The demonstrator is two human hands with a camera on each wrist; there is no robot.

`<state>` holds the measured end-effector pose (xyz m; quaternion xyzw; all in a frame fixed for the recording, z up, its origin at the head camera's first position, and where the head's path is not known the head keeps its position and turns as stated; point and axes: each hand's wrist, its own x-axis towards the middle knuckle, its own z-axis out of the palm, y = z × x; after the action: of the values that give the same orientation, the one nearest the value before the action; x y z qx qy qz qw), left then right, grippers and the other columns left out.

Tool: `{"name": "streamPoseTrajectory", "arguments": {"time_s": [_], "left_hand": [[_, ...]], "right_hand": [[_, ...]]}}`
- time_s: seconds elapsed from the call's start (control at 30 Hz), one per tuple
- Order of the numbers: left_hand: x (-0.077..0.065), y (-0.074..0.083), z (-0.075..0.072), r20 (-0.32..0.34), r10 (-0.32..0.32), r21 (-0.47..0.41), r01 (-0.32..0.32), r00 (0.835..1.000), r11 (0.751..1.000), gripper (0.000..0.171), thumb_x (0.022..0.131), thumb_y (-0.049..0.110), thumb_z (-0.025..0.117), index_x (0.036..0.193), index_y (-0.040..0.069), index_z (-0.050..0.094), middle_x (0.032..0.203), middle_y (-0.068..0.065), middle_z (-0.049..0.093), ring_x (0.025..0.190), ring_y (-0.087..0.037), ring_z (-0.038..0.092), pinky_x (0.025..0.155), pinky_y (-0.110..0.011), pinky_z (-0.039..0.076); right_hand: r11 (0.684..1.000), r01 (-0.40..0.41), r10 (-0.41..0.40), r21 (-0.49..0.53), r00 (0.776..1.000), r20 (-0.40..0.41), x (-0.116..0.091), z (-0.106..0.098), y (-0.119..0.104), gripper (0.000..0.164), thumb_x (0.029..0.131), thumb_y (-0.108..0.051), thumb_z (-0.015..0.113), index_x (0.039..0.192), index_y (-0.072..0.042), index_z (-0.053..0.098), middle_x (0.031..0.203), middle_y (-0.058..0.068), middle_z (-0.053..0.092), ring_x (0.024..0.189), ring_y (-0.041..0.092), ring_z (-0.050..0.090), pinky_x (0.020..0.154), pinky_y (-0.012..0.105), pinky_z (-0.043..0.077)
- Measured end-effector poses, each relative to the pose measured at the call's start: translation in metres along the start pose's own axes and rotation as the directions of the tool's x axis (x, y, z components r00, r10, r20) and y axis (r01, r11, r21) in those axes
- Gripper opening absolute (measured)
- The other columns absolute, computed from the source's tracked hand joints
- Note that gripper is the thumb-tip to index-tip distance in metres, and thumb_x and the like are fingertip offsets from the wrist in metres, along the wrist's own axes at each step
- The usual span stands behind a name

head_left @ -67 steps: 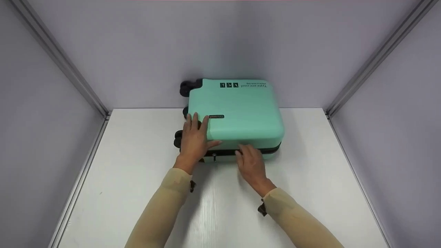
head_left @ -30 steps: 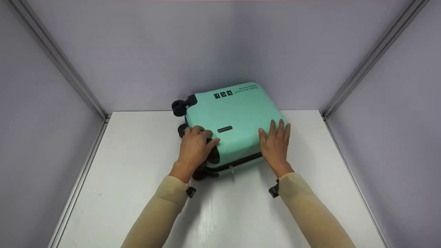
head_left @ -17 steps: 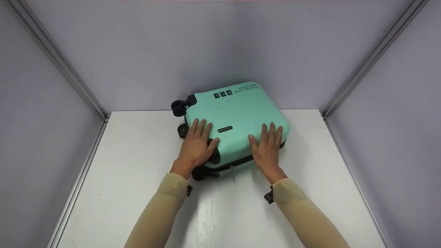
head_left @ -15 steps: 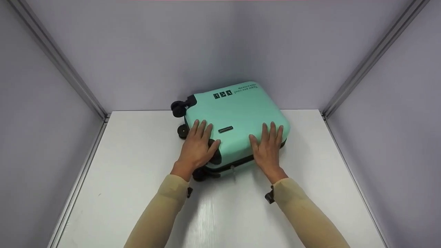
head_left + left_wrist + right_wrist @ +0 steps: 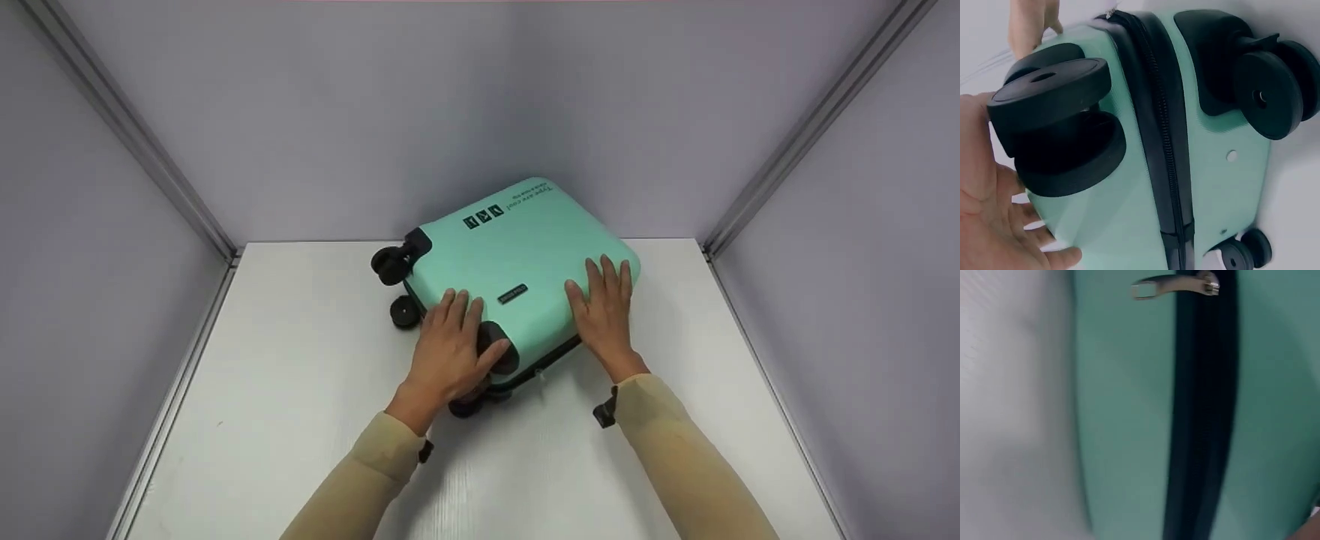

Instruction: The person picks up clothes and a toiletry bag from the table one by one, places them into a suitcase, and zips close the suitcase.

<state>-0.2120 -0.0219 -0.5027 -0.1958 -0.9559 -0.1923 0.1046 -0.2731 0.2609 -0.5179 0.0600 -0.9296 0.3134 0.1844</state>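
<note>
A mint-green hard-shell suitcase [image 5: 517, 247] lies flat on the white table, turned at an angle, its black wheels [image 5: 391, 264] toward the left. My left hand [image 5: 450, 349] rests with extended fingers on its near left corner, beside a black corner guard [image 5: 501, 349]. In the left wrist view that hand's fingers touch the shell next to a twin wheel [image 5: 1055, 124]. My right hand [image 5: 604, 311] lies on the near right edge, fingers straight. A black zipper [image 5: 1202, 405] runs round the side and looks closed where seen; its metal pull [image 5: 1176, 285] hangs in the right wrist view.
The suitcase's far side is close to the grey back wall [image 5: 337, 135]. Grey panels [image 5: 90, 262] stand at left and right, meeting the back wall at metal corner posts. White tabletop [image 5: 300, 337] shows around the suitcase.
The suitcase has turned counter-clockwise, its wheel end swinging toward the front. My left hand has moved nearer and right with it; my right hand has shifted from the zipper side onto the right edge.
</note>
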Motion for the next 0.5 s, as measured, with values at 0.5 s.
{"name": "streamPoseTrajectory", "arguments": {"time_s": [0.5], "left_hand": [[0.063,-0.049,-0.01,0.111,-0.143,-0.076,0.152,0.983,0.985,0.082,0.106,0.065,0.045,0.166,0.01,0.033,0.174,-0.023,0.019,0.163,-0.042,0.009,0.129,-0.064,0.014]], "right_hand": [[0.995,0.066,-0.061,-0.076,0.996,0.06,-0.035,0.013,-0.044,0.064,0.108,-0.038,0.057,0.159,-0.001,0.044,0.169,0.026,0.031,0.16,0.051,0.009,0.115,0.084,0.015]]}}
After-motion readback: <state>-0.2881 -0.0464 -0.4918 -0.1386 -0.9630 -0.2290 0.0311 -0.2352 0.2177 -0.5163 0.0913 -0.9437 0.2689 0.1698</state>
